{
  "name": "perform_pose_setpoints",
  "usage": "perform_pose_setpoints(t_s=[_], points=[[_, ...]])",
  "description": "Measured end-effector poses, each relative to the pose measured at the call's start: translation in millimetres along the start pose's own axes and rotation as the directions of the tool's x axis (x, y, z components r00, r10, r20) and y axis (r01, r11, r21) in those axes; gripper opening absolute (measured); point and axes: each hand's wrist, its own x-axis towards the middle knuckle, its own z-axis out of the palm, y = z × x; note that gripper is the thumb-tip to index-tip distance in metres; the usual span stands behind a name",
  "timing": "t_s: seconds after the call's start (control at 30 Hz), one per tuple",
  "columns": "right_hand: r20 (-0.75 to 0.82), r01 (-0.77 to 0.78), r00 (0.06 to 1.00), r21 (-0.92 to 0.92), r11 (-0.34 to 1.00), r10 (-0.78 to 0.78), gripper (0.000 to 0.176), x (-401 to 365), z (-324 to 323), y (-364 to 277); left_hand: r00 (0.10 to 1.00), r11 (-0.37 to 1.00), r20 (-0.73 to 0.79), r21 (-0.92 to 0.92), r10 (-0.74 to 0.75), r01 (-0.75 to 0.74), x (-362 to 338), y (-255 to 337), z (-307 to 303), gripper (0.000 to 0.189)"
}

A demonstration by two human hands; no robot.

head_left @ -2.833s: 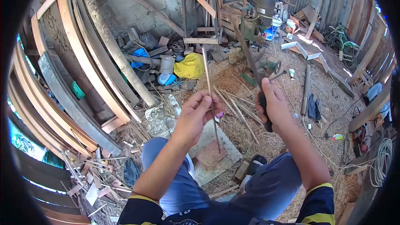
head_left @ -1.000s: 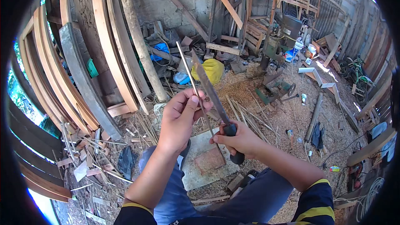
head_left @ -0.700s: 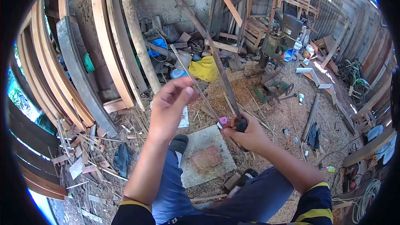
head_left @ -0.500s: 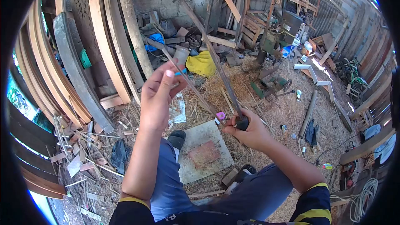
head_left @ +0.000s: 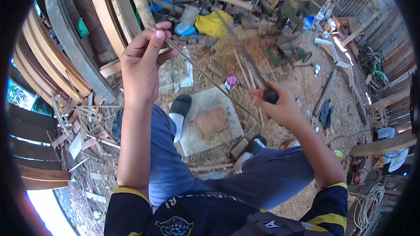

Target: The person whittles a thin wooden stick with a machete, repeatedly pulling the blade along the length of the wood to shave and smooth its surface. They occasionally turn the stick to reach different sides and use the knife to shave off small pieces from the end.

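My left hand [head_left: 142,61] is closed in a pinch on one end of a thin wooden stick [head_left: 205,74]. The stick slants down to the right, its lower end in the air between my hands. Wrapped round a dark handle, my right hand [head_left: 280,107] holds a long machete [head_left: 247,54]. Its narrow blade points away and up to the left, blurred by motion toward the tip. Blade and stick look apart. Below them a pale board [head_left: 192,140] with a reddish block [head_left: 212,122] on it lies between my feet.
Curved timber planks [head_left: 78,39] lean at the left. A yellow cloth or bag [head_left: 214,24] and wood scraps lie ahead. A green metal vise-like piece [head_left: 275,56] stands among wood shavings. Coiled cable [head_left: 369,205] lies at the lower right.
My right hand has moved away from the stick, up and to the right, with the machete. My left hand has shifted up and left with the stick. The view has tilted downward.
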Motion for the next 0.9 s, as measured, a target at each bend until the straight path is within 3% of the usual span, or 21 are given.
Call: perform_pose_setpoints(t_s=[0.17,0.33,0.47,0.57,0.63,0.7,0.77,0.9], points=[[0.002,-0.113,0.994,-0.005,0.994,0.113,0.026,-16.7,-12.2,0.8,0.991,0.984,-0.134,0.179,0.016,0.009,-59.4,-33.9,5.6,0.011],[0.012,-0.206,0.978,-0.024,0.978,0.206,0.025,-33.9,-26.2,29.2,0.996,0.887,-0.083,0.462,0.042,0.001,-115.9,-110.0,1.6,0.009],[-0.022,-0.326,0.945,-0.142,0.935,0.327,0.024,-52.8,-35.9,29.2,0.997,0.87,-0.026,0.487,-0.075,0.078,-121.4,-121.6,3.6,0.011],[0.033,-0.252,0.966,-0.096,0.963,0.256,0.031,-61.2,-49.3,62.3,0.996,0.88,-0.02,0.467,-0.085,0.084,-122.7,-138.9,-2.0,0.011],[-0.004,-0.233,0.971,-0.253,0.939,0.24,0.033,-67.6,-53.0,76.5,0.998,0.878,-0.023,0.474,-0.065,0.068,-122.3,-145.5,0.2,0.01],[-0.018,-0.268,0.962,-0.27,0.925,0.274,0.035,-75.4,-52.4,80.7,0.998,0.898,-0.053,0.437,-0.036,0.055,-122.8,-152.7,3.4,0.008],[-0.009,-0.352,0.935,-0.147,0.924,0.355,0.034,-86.9,-45.9,60.8,0.999,0.891,-0.039,0.452,-0.034,0.048,-123.8,-155.6,3.3,0.008],[-0.028,-0.443,0.896,-0.107,0.89,0.443,0.031,-106.9,-33.7,53.9,0.999,0.903,-0.036,0.427,-0.036,0.048,-130.3,-168.0,-3.8,0.007]])
